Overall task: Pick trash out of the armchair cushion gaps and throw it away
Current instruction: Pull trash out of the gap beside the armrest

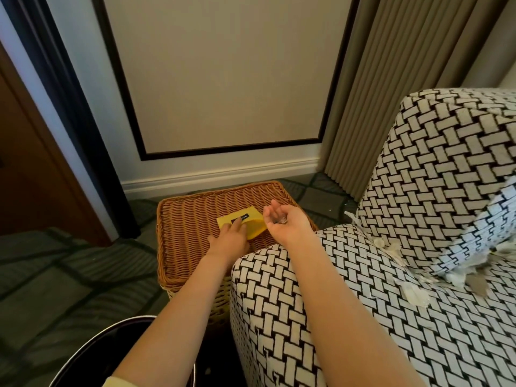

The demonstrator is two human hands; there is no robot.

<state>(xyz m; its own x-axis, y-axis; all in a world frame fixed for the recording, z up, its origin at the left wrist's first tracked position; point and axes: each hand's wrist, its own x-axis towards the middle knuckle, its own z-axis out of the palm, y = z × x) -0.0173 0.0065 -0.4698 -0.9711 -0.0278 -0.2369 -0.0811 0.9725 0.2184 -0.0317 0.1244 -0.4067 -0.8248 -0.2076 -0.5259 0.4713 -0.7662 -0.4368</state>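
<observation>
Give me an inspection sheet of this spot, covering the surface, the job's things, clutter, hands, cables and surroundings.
Surface: brown wicker basket lid, beside the black-and-white woven-pattern armchair.
Job's things: small silvery items cupped in the right palm; white scraps in the cushion gap; dark round bin at bottom left.
Clutter: yellow pouch with a black label on the lid.
Hands: left hand on the pouch; right hand palm up, cupped.
Cables: nothing seen.
Surroundings: beige wall panel, pleated curtain, dark patterned carpet.

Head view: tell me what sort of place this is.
Probably a hotel room or a sitting room: a patterned armchair stands by floor-length curtains and a panelled wall, with carpet underfoot and a wicker basket beside it.
</observation>
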